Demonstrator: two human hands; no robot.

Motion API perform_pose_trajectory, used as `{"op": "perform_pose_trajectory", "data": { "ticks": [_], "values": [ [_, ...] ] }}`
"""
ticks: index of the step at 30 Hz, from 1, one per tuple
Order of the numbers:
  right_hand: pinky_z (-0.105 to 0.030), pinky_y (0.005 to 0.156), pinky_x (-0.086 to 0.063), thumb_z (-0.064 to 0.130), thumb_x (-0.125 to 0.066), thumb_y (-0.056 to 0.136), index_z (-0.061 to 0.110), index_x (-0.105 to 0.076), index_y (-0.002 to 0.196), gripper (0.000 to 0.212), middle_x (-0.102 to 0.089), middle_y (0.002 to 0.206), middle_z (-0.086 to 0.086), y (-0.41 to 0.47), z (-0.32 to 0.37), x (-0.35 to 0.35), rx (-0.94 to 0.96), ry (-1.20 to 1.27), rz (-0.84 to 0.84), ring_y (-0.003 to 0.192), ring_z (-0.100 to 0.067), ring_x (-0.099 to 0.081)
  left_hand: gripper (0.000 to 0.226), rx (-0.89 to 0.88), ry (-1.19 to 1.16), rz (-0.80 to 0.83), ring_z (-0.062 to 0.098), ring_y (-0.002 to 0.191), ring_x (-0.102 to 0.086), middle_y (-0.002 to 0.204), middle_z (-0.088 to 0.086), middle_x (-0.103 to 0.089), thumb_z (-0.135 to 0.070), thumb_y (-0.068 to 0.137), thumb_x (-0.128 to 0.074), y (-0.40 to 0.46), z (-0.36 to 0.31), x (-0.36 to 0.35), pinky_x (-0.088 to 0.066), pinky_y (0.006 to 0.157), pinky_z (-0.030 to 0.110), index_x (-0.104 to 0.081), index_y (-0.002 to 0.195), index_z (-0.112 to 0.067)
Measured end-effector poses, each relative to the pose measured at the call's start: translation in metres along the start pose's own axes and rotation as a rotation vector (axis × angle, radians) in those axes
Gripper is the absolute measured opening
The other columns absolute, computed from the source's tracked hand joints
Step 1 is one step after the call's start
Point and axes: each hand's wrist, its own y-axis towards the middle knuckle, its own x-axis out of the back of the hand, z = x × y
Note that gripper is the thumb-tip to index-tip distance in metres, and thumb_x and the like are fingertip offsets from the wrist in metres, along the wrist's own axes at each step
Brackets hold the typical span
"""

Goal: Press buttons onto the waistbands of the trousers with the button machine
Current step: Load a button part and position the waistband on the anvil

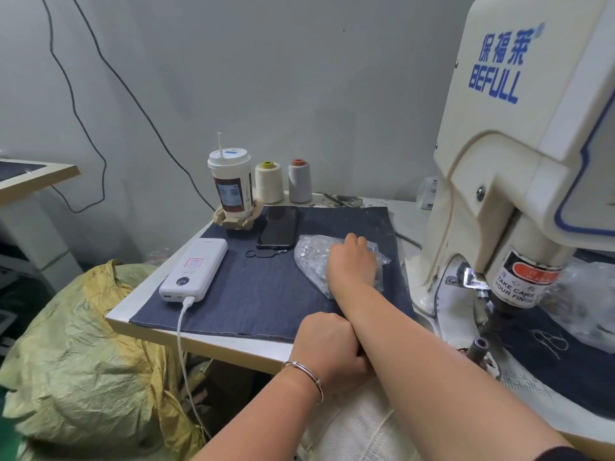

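The cream button machine (519, 181) stands at the right, its press head (519, 287) above a small post (479, 347). A clear bag of silver buttons (311, 257) lies on a dark denim cloth (253, 287) left of the machine. My right hand (352, 261) reaches across onto that bag, knuckles up; its fingertips dip among the buttons and are hidden. My left hand (326, 344), with a bangle on the wrist, is curled at the table's front edge under my right forearm. It grips the white trousers (362, 427) that lie on my lap.
On the cloth lie a white power bank (194, 271) with its cable, a black phone (279, 231) and a paper cup with a straw (231, 191). Two thread cones (284, 181) stand behind. A yellow-green sack (80, 344) fills the floor at the left.
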Motion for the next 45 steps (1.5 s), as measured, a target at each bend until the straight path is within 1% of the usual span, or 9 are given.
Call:
{"op": "perform_pose_trajectory", "data": {
  "ticks": [2,6,10,13,15,21,29,39,45],
  "values": [
    [-0.034,0.091,-0.039,0.006,-0.045,0.091,0.012,-0.060,0.118,0.032,-0.047,0.127,-0.009,0.000,0.000,0.000,-0.041,-0.032,-0.016,0.118,-0.027,-0.042,0.035,0.001,0.012,0.012,0.016,0.048,-0.030,0.066,0.006,-0.059,-0.038,0.077,-0.045,0.000,0.001,0.000,-0.016,0.048,0.025,-0.032,0.052,-0.017],
    [-0.036,0.091,-0.037,0.005,-0.044,0.092,0.012,-0.059,0.119,0.033,-0.048,0.126,-0.009,0.001,-0.001,-0.001,-0.085,-0.060,-0.039,0.116,-0.027,-0.043,0.029,0.003,-0.001,0.007,0.017,0.048,-0.029,0.065,0.006,-0.059,-0.040,0.068,-0.034,0.000,-0.001,0.001,-0.014,0.048,0.026,-0.031,0.051,-0.017],
    [-0.036,0.090,-0.038,0.006,-0.044,0.092,0.012,-0.058,0.120,0.032,-0.048,0.126,-0.010,0.003,0.000,-0.002,-0.110,-0.072,-0.028,0.117,-0.027,-0.044,0.036,0.005,0.001,-0.010,0.018,0.049,-0.031,0.066,0.006,-0.059,-0.035,0.079,-0.047,0.000,0.000,0.000,-0.015,0.048,0.026,-0.031,0.052,-0.017],
    [-0.037,0.091,-0.039,0.008,-0.045,0.093,0.011,-0.055,0.123,0.032,-0.046,0.127,-0.010,0.007,0.001,-0.003,-0.116,-0.059,-0.027,0.118,-0.027,-0.044,0.029,0.005,-0.028,-0.006,0.021,0.052,-0.035,0.063,0.004,-0.055,-0.038,0.070,-0.034,0.001,0.000,0.000,-0.016,0.048,0.025,-0.031,0.051,-0.016],
    [-0.037,0.092,-0.039,0.008,-0.045,0.093,0.010,-0.055,0.125,0.033,-0.045,0.128,-0.010,0.011,0.001,-0.003,-0.115,-0.057,-0.028,0.118,-0.027,-0.045,0.027,-0.001,-0.043,-0.004,0.023,0.054,-0.037,0.062,0.003,-0.053,-0.038,0.067,-0.029,0.001,-0.001,0.000,-0.016,0.049,0.024,-0.032,0.052,-0.015],
    [-0.036,0.094,-0.039,0.007,-0.046,0.091,0.012,-0.056,0.124,0.034,-0.047,0.128,-0.010,0.014,0.002,-0.006,-0.065,-0.047,-0.037,0.117,-0.027,-0.046,0.029,-0.025,-0.070,-0.050,0.023,0.049,-0.033,0.057,0.003,-0.050,-0.038,0.066,-0.030,0.001,0.001,0.000,-0.014,0.049,0.025,-0.029,0.050,-0.014],
    [-0.034,0.093,-0.040,0.007,-0.047,0.092,0.011,-0.058,0.122,0.032,-0.047,0.128,-0.009,0.015,0.000,-0.007,-0.041,0.001,-0.018,0.117,-0.026,-0.046,0.028,-0.036,-0.059,-0.016,0.023,0.054,-0.038,0.061,0.002,-0.051,-0.039,0.066,-0.026,0.000,0.001,0.001,-0.018,0.049,0.024,-0.031,0.051,-0.016],
    [-0.034,0.093,-0.040,0.005,-0.042,0.094,0.008,-0.058,0.123,0.034,-0.048,0.129,-0.009,0.014,0.000,-0.008,-0.040,0.023,-0.033,0.120,-0.026,-0.044,0.028,-0.041,-0.018,-0.007,0.019,0.049,-0.030,0.060,0.000,-0.049,-0.040,0.067,-0.027,0.001,0.002,-0.001,-0.015,0.049,0.025,-0.030,0.052,-0.016],
    [-0.033,0.089,-0.041,0.004,-0.043,0.093,0.009,-0.061,0.118,0.031,-0.050,0.127,-0.009,0.012,-0.001,-0.006,-0.030,0.009,-0.034,0.117,-0.026,-0.045,0.029,-0.037,-0.028,-0.007,0.018,0.047,-0.029,0.060,0.000,-0.049,-0.041,0.068,-0.028,0.001,0.002,-0.001,-0.014,0.049,0.025,-0.029,0.051,-0.017]
  ]
}}
